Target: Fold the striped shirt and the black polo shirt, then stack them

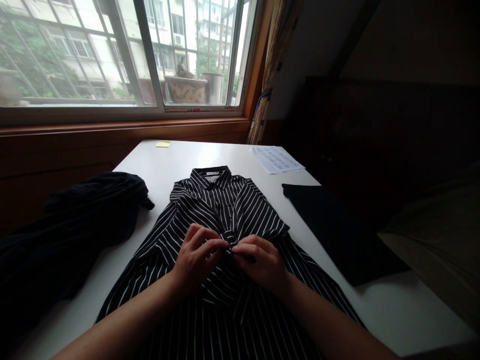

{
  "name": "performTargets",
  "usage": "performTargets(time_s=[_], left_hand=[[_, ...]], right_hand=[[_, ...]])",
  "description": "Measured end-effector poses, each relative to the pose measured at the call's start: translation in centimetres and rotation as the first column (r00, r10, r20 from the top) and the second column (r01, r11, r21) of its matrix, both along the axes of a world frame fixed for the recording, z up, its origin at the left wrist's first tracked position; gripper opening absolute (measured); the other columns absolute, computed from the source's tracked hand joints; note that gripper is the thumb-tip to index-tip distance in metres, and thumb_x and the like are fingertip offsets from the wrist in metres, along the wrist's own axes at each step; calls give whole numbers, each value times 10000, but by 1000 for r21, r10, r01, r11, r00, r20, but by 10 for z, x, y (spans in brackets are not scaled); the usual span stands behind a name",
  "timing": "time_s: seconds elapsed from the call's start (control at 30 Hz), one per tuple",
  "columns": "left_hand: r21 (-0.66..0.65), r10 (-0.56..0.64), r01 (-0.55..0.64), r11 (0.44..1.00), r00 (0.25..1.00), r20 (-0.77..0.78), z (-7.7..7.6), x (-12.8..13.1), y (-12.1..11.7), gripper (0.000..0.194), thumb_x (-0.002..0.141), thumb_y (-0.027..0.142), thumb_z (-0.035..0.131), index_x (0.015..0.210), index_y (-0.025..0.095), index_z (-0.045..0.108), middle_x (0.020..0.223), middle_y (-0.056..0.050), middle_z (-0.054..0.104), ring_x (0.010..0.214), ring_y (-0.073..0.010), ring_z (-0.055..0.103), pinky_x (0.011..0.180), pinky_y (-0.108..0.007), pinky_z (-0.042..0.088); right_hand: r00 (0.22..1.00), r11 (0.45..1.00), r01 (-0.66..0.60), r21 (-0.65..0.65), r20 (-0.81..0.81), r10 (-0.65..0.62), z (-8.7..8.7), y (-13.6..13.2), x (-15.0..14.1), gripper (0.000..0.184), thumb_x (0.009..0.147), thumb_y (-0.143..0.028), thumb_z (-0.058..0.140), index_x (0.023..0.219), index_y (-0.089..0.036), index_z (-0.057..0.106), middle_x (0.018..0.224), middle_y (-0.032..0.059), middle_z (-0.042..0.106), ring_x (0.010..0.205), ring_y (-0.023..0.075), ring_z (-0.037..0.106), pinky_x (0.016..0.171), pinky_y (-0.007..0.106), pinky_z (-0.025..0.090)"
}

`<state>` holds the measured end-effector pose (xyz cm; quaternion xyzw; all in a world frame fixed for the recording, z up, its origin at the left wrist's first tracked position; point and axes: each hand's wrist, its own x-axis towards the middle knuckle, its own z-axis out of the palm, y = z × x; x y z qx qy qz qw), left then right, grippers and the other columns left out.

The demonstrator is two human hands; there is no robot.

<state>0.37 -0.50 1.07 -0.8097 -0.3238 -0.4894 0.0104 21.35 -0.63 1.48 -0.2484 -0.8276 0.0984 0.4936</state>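
The garment [221, 285], black with pale stripes, lies face up, its lower part running out of view at the near edge and its collar end pointing away. The left hand [200, 255] is above the cloth near its middle, fingers curled, thumb and forefinger pinching a bit of dark material. The right hand [260, 257] does the same from the other side, its fingertips just beside those of the left. Both grip the garment at a gather [228, 234] where the folds converge; whether this is a knot cannot be told. Sleeves are drawn in over the front.

To the left, a dark cloth [86, 220] lies heaped and crumpled. To the right, a black cloth [337, 230] lies flatter, apart from the garment, with an olive cloth [442, 240] beyond it at the right; the shade there hides detail. All rest on the white table [176, 157].

Farther up, the collar [202, 179] is upright in shape, a pale label inside it. Printed papers [277, 160] lie near the far right corner; a yellow note [163, 144] lies near the far left one. Behind stand a tied curtain [272, 70] and a barred window [150, 55], with a planter [186, 90] outside.
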Motion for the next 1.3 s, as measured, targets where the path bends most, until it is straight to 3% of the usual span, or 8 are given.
performTargets(time_s=[0.5, 0.6, 0.73, 0.93, 1.3], left_hand=[[12, -16, 16, 1000, 999, 39, -2, -3, 1, 155, 892, 125, 681, 997, 238, 683, 845, -9, 648, 806, -179, 544, 761, -344, 476], [-35, -15, 16, 999, 999, 33, -3, -3, 2, 150, 890, 162, 697, 1019, 237, 682, 942, -32, 659, 889, -200, 549, 812, -369, 480], [-92, -11, 14, 996, 1000, 29, -4, -3, 5, 286, 861, 154, 727, 1124, 251, 667, 1079, -55, 654, 1010, -231, 546, 882, -405, 481], [-68, -80, 83, 994, 996, 43, -2, -5, 5, 270, 868, 98, 690, 1090, 251, 683, 928, -30, 663, 861, -193, 560, 776, -352, 499], [-37, -123, 125, 992, 991, 50, -6, -6, 4, 276, 858, 57, 682, 1077, 225, 667, 906, -31, 664, 839, -183, 554, 753, -343, 491]], right_hand=[[1000, 1000, 1, 14, 17, -1, -8, 3, 3, 319, 834, -47, 675, 1091, -235, 656, 908, 26, 696, 818, 155, 674, 748, 306, 591], [1000, 1000, 1, 3, -5, -1, -5, 3, 4, 330, 841, -40, 664, 1105, -236, 644, 916, 28, 688, 833, 151, 670, 751, 299, 593], [1000, 1000, 2, 4, -16, -2, -2, 2, 3, 323, 850, -41, 660, 1110, -232, 636, 918, 32, 685, 843, 154, 669, 758, 303, 590], [1000, 1000, 1, 31, 5, -1, -4, 3, 3, 328, 838, -31, 669, 1092, -235, 636, 926, 37, 694, 825, 164, 662, 750, 325, 580], [999, 998, -1, 69, 42, -2, -2, 4, 1, 314, 824, -30, 675, 1060, -233, 635, 905, 30, 689, 793, 156, 643, 724, 325, 567]])
